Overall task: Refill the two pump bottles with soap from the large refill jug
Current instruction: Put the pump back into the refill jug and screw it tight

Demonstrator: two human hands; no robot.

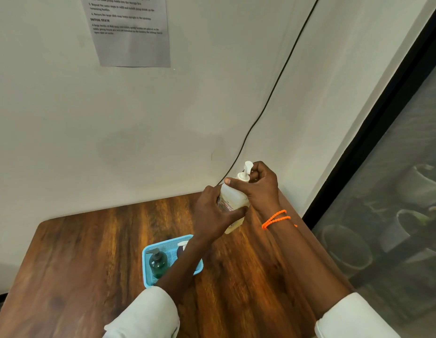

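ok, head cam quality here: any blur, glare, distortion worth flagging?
Head view: wide-angle bend bows the black cable and window frame; wall sheet text soft, mostly unreadable; warm glare streak on the table; both hands and clear pump bottle fairly sharp; glass at right murky.

Three pump bottles: one translucent white plastic bottle (233, 198), one dark green bottle (158, 263), one part-hidden bottle (181, 248). One light blue plastic mesh basket (148, 279). One printed paper sheet (131, 37).
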